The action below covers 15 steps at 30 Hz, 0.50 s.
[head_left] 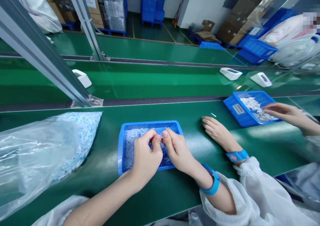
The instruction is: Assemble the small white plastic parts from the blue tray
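Observation:
My left hand [147, 152] and my right hand [177, 149] meet over a blue plastic bin [120, 152]. Both are closed in a pinch, thumb against fingers, with the fingertips nearly touching. Between them is a tiny pale piece, mostly covered by the fingers, too small to name. Many small white and bluish plastic pieces [129, 146] lie in the bin below. A blue band [212, 182] is around my right wrist. Left of the bin, a clear plastic bag [37, 149] holds many small light-blue and white pieces.
At right, a co-worker's hand [217, 132] rests on the green table near a small white piece [213, 115]; their other hand [287, 112] reaches into a blue bin [237, 114] of white parts. White devices [230, 73] sit on the green belt [150, 80] beyond. A metal post [50, 52] stands at left.

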Motion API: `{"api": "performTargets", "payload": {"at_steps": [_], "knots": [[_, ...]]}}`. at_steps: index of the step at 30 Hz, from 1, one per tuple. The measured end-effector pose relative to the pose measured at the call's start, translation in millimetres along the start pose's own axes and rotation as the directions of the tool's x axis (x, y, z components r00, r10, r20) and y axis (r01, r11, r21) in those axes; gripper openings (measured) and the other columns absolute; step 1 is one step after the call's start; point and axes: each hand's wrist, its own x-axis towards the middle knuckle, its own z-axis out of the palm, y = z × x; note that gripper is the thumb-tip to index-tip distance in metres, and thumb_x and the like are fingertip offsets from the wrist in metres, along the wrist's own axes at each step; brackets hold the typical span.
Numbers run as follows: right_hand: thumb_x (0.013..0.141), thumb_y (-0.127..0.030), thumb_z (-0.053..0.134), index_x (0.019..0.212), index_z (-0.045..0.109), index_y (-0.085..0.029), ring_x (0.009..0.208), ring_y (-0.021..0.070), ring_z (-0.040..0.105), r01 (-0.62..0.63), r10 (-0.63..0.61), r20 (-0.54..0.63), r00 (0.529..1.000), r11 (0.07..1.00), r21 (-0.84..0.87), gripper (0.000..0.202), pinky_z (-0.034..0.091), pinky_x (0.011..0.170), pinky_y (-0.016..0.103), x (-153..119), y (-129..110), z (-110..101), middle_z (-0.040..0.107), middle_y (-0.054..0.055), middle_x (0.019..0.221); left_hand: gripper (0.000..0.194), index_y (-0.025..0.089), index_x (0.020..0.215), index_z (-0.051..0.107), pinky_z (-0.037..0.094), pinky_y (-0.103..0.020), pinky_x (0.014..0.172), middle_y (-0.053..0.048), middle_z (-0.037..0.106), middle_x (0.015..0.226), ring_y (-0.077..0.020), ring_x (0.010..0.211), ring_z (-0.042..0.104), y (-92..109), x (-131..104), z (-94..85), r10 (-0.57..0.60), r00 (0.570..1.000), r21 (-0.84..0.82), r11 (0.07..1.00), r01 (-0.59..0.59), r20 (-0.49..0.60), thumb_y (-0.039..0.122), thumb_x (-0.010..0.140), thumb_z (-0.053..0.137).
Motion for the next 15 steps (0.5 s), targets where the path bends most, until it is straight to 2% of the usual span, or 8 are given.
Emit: {"api": "performTargets", "payload": {"at_steps": [6, 15], "knots": [[0.101, -0.025, 0.029, 0.073, 0.034, -0.022, 0.052, 0.0116, 0.037, 0.098, -0.100, -0.022, 0.995, 0.992, -0.075, 0.029, 0.030, 0.051, 0.026, -0.3, 2.3, 2.7, 0.039, -0.004, 0.062, 0.029, 0.019, 0.056, 0.038, 0.027, -0.024, 0.049, 0.006, 0.037, 0.050, -0.0087, 0.047, 0.036, -1.6, -0.5, 1.3, 0.018, 0.999, 0.040, 0.999, -0.016, -0.038, 0.020, 0.084, 0.044], [0.100, -0.021, 0.031, 0.074, 0.032, -0.023, 0.052, 0.0115, 0.036, 0.106, -0.105, 0.034, 0.994, 0.994, -0.037, 0.027, 0.029, 0.051, 0.027, 1.1, -1.5, 4.2, 0.036, -0.005, 0.062, 0.027, 0.020, 0.056, 0.037, 0.026, -0.025, 0.048, 0.006, 0.035, 0.050, -0.0092, 0.048, 0.035, -5.0, -1.3, 1.7, -0.009, 0.999, -0.024, 1.000, 0.008, -0.051, 0.018, 0.082, 0.045]]}}
